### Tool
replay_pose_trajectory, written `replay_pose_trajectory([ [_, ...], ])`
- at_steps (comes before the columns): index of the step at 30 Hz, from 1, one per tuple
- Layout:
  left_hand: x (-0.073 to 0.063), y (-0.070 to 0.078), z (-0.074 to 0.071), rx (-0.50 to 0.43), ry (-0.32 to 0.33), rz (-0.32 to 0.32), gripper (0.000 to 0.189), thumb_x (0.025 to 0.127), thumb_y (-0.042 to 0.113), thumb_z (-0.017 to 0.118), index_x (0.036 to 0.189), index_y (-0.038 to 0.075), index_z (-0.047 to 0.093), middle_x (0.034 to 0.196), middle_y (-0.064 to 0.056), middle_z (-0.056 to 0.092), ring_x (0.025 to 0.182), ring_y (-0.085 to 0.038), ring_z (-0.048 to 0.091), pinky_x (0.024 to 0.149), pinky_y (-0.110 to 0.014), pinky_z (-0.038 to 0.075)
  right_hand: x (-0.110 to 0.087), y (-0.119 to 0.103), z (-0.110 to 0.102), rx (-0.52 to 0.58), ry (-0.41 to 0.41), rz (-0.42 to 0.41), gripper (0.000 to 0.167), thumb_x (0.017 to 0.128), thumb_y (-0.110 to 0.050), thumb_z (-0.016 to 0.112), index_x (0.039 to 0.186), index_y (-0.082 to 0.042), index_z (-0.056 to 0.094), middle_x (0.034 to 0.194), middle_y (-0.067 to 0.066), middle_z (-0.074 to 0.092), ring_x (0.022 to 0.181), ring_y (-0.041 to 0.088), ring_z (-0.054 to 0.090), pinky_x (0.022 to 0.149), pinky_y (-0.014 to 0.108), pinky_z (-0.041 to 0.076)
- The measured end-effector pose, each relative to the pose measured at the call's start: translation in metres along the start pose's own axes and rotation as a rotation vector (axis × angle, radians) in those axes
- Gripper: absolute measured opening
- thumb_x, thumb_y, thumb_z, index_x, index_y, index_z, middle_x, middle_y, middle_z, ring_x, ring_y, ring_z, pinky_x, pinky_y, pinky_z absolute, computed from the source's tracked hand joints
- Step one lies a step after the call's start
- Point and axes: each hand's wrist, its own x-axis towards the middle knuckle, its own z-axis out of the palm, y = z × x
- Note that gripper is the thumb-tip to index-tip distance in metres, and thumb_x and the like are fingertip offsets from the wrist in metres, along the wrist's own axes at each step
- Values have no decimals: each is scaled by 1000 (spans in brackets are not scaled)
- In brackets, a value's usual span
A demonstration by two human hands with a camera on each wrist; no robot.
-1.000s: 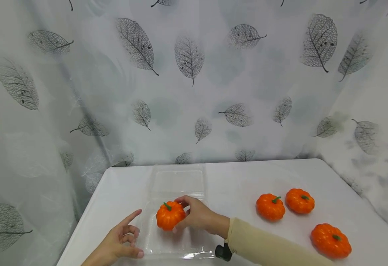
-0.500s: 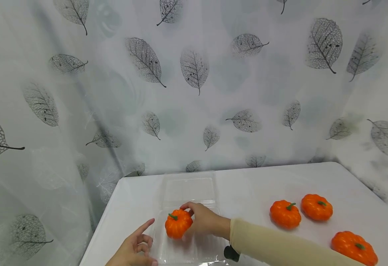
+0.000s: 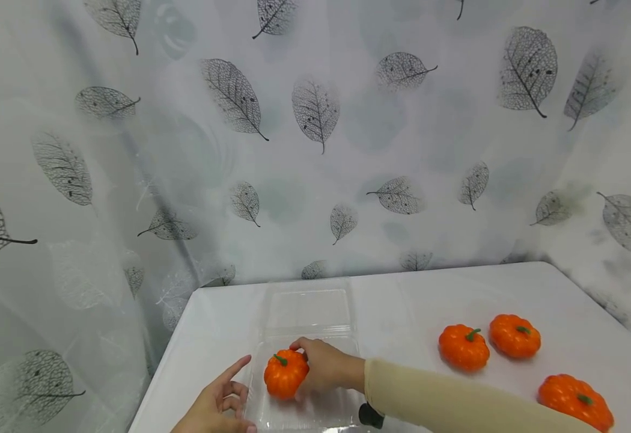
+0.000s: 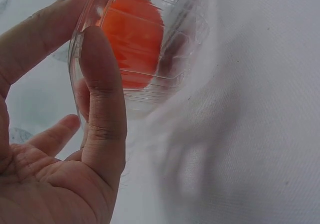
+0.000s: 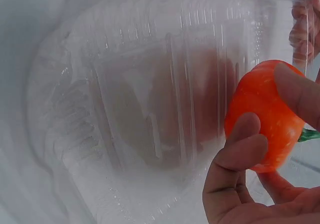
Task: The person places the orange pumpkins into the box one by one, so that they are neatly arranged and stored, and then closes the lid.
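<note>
My right hand [image 3: 323,365] grips a small orange pumpkin [image 3: 285,374] with a green stem, low inside the base of a clear plastic clamshell box [image 3: 342,404]. In the right wrist view, thumb and fingers [image 5: 240,156] press on opposite sides of the pumpkin [image 5: 267,114]. At the box's left side is my left hand [image 3: 219,404], its index finger stretched out. The left wrist view has the thumb [image 4: 102,83] over the box's rim and other fingers on its far side, pinching the edge. Through the clear wall the pumpkin [image 4: 132,41] shows as an orange shape.
The box's lid [image 3: 309,307] lies folded open toward the back of the white table [image 3: 396,313]. Three more orange pumpkins sit on the right: one with an upright stem [image 3: 464,347], one behind it [image 3: 515,337], one nearer [image 3: 576,402]. A leaf-print curtain [image 3: 315,180] hangs behind.
My right hand has lowered the pumpkin slightly toward the front of the box base. The left hand stays at the box's left edge. The head view has shifted, moving the scene rightward.
</note>
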Motion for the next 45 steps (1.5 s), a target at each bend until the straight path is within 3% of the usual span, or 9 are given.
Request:
replay_pose_trajectory([
  [8, -1, 2, 1, 4, 20, -23, 113, 74, -3, 86, 160, -1, 11, 93, -8, 53, 73, -18, 57, 69, -25, 55, 1, -4, -1, 12, -10, 49, 66, 70, -5, 89, 128, -6, 57, 108, 7, 61, 98, 25, 59, 97, 47, 49],
  [15, -2, 2, 0, 20, 22, -21, 115, 72, -3, 87, 160, -1, 12, 94, -8, 53, 74, -18, 56, 68, -26, 54, -9, 2, -9, 242, -44, 103, 67, 72, 4, 85, 131, 1, 54, 109, 12, 59, 84, 25, 60, 73, 40, 58],
  [22, -2, 2, 0, 11, 43, -38, 115, 71, -4, 87, 160, 1, 14, 95, -9, 53, 76, -19, 55, 68, -26, 53, -18, 10, -21, 433, -154, 165, 49, 85, -3, 73, 129, 7, 52, 91, 14, 69, 78, 27, 69, 74, 40, 59],
  [28, -3, 0, 1, 8, 46, -53, 114, 73, -3, 86, 160, 0, 13, 93, -8, 54, 72, -19, 55, 67, -26, 54, -21, 18, -18, 621, -288, 181, 36, 90, -5, 64, 118, 17, 59, 99, 21, 73, 89, 31, 73, 78, 42, 59],
  [32, -3, 0, 2, 12, 58, -58, 114, 73, -2, 87, 160, -1, 13, 93, -8, 54, 71, -19, 55, 66, -25, 54, -23, 23, -13, 682, -348, 170, 23, 93, -6, 59, 105, 11, 68, 104, 22, 72, 95, 33, 72, 80, 41, 59],
  [36, -4, 1, 3, 11, 53, -46, 114, 72, -4, 86, 160, -1, 13, 92, -8, 54, 71, -18, 55, 66, -25, 54, -24, 22, -10, 728, -358, 176, 28, 93, -6, 57, 114, 12, 65, 107, 21, 72, 96, 31, 72, 82, 40, 58],
  [41, -4, 1, 2, -6, 26, -25, 114, 72, -5, 85, 160, -1, 13, 93, -8, 53, 73, -17, 56, 68, -26, 54, -23, 19, -10, 805, -349, 226, 52, 94, -5, 56, 137, 20, 42, 113, 22, 70, 97, 28, 72, 84, 41, 57],
  [45, -3, 1, 2, -20, 6, -4, 113, 73, -7, 84, 160, -2, 11, 94, -7, 52, 73, -16, 56, 69, -26, 54, -22, 18, -10, 823, -342, 227, 58, 93, -4, 56, 140, 23, 36, 114, 23, 70, 96, 28, 72, 84, 41, 57],
])
